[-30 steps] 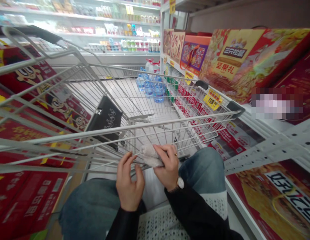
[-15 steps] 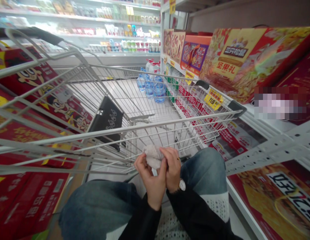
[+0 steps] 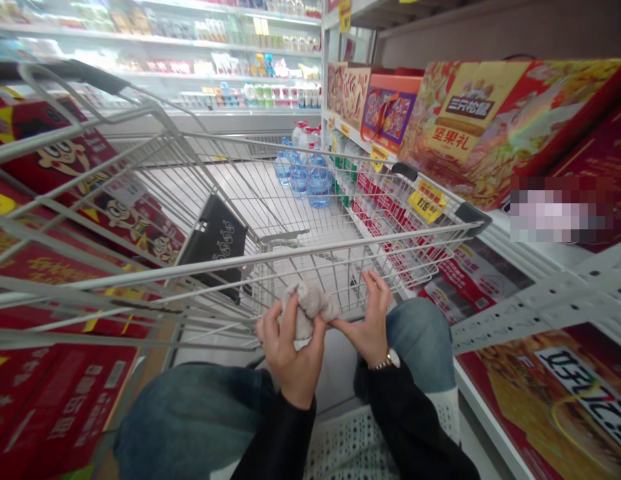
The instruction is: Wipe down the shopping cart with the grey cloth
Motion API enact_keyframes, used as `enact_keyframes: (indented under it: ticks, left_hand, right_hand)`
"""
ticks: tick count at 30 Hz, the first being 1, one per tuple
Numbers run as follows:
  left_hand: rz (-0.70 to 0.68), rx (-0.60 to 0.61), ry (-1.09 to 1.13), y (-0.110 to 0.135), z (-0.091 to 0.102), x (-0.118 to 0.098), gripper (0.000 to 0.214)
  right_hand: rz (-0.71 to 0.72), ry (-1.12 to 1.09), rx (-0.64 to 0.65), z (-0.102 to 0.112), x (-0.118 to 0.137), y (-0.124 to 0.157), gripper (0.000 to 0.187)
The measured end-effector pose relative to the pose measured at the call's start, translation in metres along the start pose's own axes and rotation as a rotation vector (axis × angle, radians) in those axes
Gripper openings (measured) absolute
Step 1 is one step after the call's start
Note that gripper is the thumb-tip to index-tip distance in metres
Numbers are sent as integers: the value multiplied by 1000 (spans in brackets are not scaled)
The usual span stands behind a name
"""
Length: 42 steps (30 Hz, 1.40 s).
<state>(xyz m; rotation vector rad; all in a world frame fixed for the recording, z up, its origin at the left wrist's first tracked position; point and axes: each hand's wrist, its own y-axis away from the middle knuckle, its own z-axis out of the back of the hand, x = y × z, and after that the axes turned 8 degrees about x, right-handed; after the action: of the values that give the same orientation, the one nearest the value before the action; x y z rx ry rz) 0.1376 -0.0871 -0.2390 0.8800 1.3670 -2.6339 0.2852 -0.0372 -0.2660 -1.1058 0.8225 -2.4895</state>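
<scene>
Cloth, soft, pale grey and crumpled, sits pinched in the left hand; the right hand, loosely splayed, reaches a thumb beside it, contact unclear, near the silvery wire shopping cart.

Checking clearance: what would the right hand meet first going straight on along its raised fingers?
Most likely the shopping cart's near wire side; depth is unclear, so the right hand may even be touching it.

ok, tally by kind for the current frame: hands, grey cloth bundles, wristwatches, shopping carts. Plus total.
Hands: 2 (left hand, right hand)
Grey cloth bundle: 1
Wristwatch: 1
Shopping cart: 1
Total: 5
</scene>
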Motion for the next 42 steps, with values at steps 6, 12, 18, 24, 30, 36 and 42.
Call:
enact_keyframes:
  ticks: [6,12,18,24,30,36,42]
  left_hand:
    - [13,83,16,6,-2,4,50]
    - [1,-67,6,-24,14,-11,54]
    - [44,25,21,0,2,-3,52]
    - [52,-20,-36,-8,15,-2,54]
    - [33,44,-76,-7,16,-5,54]
    - [36,206,-91,19,7,2,48]
    - [-11,89,-127,-8,22,-8,53]
  right_hand:
    - [34,43,121,0,-24,-7,93]
    - [85,-5,178,7,-27,-10,77]
    - [51,-82,70,1,-21,-5,46]
    - [-24,-138,-104,-8,-14,-6,28]
    - [-50,-136,-161,-10,-10,-8,25]
    - [-44,-162,-151,-7,-9,-10,24]
    - [-54,-196,-116,-8,-3,-5,26]
